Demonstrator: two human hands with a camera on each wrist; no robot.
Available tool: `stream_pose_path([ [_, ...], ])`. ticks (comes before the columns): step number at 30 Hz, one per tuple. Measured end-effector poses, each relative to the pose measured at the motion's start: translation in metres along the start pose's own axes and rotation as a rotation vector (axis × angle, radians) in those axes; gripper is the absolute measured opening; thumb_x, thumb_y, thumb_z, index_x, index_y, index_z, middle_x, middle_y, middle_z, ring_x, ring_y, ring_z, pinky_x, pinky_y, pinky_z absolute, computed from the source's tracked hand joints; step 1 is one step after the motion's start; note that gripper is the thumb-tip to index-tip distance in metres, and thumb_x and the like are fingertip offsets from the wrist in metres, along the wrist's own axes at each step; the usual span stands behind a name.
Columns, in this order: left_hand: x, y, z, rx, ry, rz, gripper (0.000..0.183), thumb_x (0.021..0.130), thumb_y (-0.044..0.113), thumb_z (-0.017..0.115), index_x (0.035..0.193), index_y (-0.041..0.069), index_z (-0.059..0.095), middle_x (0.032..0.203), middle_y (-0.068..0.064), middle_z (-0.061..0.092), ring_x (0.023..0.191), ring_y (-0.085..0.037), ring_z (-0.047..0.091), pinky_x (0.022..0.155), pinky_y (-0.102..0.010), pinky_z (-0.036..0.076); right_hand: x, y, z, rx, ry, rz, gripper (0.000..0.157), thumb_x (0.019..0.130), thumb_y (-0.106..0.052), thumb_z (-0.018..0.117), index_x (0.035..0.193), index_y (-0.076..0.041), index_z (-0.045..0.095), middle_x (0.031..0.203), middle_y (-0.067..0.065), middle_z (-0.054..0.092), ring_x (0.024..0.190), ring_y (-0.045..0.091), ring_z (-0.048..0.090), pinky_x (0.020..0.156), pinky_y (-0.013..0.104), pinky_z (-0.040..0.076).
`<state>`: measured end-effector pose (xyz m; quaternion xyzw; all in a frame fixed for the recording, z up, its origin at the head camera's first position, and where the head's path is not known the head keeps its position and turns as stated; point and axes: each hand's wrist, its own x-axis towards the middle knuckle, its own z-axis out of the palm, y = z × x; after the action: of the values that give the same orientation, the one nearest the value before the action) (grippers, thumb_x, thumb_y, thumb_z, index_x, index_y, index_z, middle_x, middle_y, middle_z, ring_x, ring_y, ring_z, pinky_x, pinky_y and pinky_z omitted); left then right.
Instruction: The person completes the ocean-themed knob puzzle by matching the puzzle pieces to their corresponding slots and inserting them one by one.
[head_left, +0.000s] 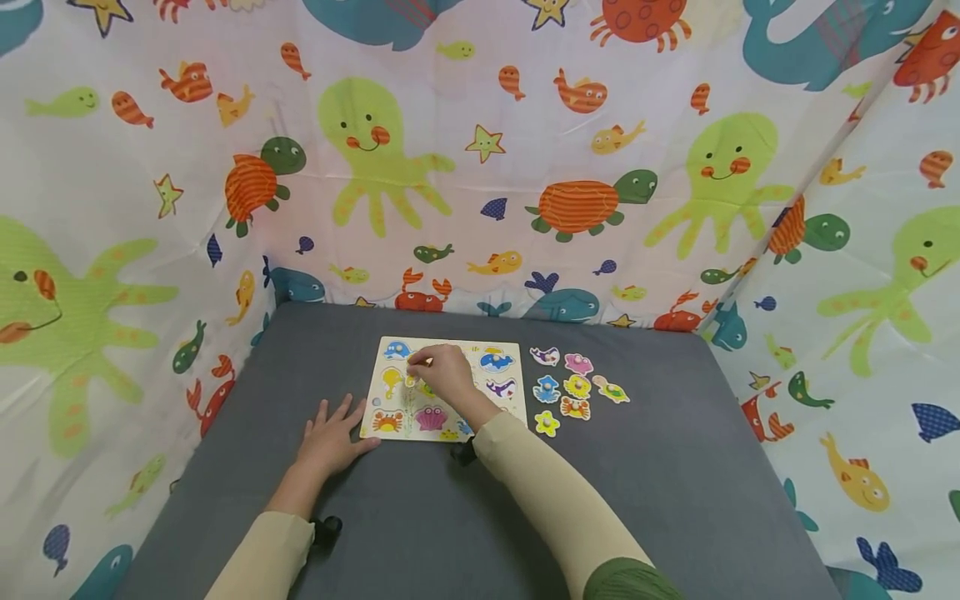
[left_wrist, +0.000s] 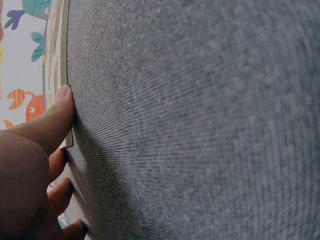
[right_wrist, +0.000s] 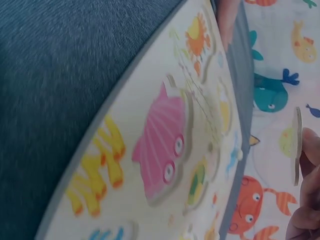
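A wooden knob puzzle board [head_left: 513,408] with printed sea animals lies on the table. My right hand [head_left: 444,373] is over the board's upper middle and pinches a thin puzzle piece [right_wrist: 298,145]. That piece is nearly edge-on in the right wrist view, with a yellow-green picture on its face; its kind is unclear. Spread fingers of my left hand [head_left: 327,440] rest on the table by the board's lower left corner. In the left wrist view the thumb [left_wrist: 61,107] touches the board's edge. A pink shell picture [right_wrist: 162,145] shows near the board's front edge.
Right of the board lie several loose pieces, among them a whale [head_left: 545,357], a pink shell [head_left: 579,364], an octopus [head_left: 547,389], a turtle [head_left: 611,390], a crab [head_left: 575,407] and a star [head_left: 547,423]. Sea-animal cloth [head_left: 450,183] encloses the grey table [head_left: 660,500].
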<state>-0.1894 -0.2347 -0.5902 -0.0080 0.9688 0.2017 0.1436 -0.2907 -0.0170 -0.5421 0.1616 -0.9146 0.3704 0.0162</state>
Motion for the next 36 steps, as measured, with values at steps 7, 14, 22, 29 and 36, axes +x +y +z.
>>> stream_pose_path([
  [7,0.002,-0.001,-0.002,0.003,0.001,-0.005,0.092,0.090,0.057,0.069,0.160,0.014,0.028,0.167,-0.020,0.016,0.151,-0.055,-0.001,0.117,-0.073,0.007,0.007,-0.008,0.019,-0.029,-0.058,0.025,0.010,0.089,-0.029,0.079,0.095,-0.023,0.083,0.096,-0.012,0.077,0.078,0.004,0.061,0.064,0.020,0.048],
  [14,0.000,-0.002,-0.001,0.011,0.003,0.004,0.090,0.090,0.057,0.068,0.160,0.015,0.029,0.168,-0.020,0.017,0.151,-0.055,-0.001,0.117,-0.074,0.008,0.013,-0.014,0.035,-0.094,-0.088,0.053,0.006,0.087,-0.030,0.081,0.090,-0.025,0.082,0.089,-0.013,0.075,0.082,0.005,0.062,0.068,0.023,0.049],
  [22,-0.002,-0.002,-0.003,0.011,0.015,0.012,0.090,0.090,0.056,0.068,0.160,0.013,0.031,0.167,-0.021,0.019,0.150,-0.056,0.001,0.116,-0.075,0.009,0.023,-0.014,0.046,-0.112,-0.116,0.101,0.007,0.087,-0.029,0.081,0.092,-0.024,0.082,0.087,-0.014,0.075,0.082,0.005,0.062,0.073,0.025,0.051],
  [29,-0.001,-0.001,-0.002,0.029,0.021,0.009,0.089,0.090,0.055,0.069,0.160,0.015,0.031,0.167,-0.020,0.019,0.151,-0.056,0.002,0.116,-0.075,0.011,0.027,-0.011,0.051,-0.134,-0.132,0.115,0.008,0.087,-0.028,0.081,0.092,-0.023,0.081,0.086,-0.013,0.074,0.079,0.005,0.061,0.072,0.026,0.052],
  [36,0.003,-0.002,0.003,0.034,0.024,0.000,0.090,0.090,0.058,0.068,0.160,0.016,0.031,0.167,-0.019,0.020,0.151,-0.055,0.001,0.116,-0.074,0.010,0.029,-0.008,0.058,-0.128,-0.133,0.108,0.007,0.086,-0.026,0.082,0.091,-0.021,0.081,0.083,-0.012,0.073,0.074,0.007,0.060,0.069,0.026,0.050],
])
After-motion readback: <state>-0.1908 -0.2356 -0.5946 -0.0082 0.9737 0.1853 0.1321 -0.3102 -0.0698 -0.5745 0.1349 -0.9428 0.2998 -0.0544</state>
